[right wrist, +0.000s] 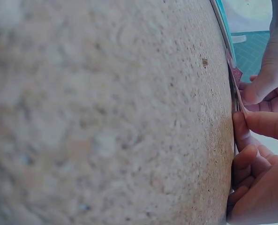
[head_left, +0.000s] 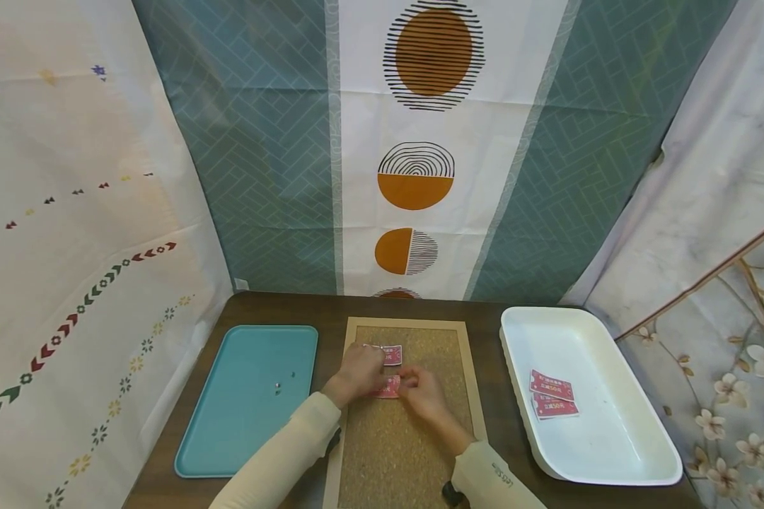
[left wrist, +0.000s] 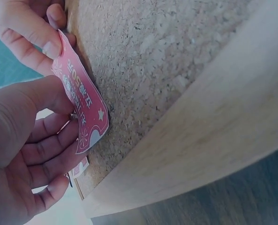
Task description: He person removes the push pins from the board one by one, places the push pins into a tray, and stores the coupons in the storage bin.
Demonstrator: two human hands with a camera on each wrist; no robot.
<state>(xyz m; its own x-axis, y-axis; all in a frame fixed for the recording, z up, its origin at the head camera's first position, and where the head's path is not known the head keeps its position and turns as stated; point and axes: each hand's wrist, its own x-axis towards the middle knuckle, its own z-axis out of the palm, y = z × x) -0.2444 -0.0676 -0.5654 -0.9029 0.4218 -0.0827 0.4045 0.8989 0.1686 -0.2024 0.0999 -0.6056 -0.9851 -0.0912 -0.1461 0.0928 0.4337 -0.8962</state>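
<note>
A pink paper coupon [head_left: 388, 387] with white and yellow print lies low over the cork board [head_left: 414, 452], its surface slightly bent in the left wrist view. My left hand [head_left: 359, 371] holds its left part, thumb against the paper and fingers close by. At its other end, my right hand [head_left: 423, 392] pinches the edge between thumb and forefinger; the right wrist view shows this pinch on the coupon [right wrist: 239, 93] side-on. Farther up the board sits a second pink coupon [head_left: 392, 355], partly hidden by the left hand.
To the left, a teal tray [head_left: 242, 410] carries several tiny, shiny pieces [head_left: 277, 387], too small to identify. A white tub [head_left: 617, 431] on the right contains two overlapping pink coupons [head_left: 552, 396]. All stand on a dark wooden table [head_left: 280, 305] before hanging cloths.
</note>
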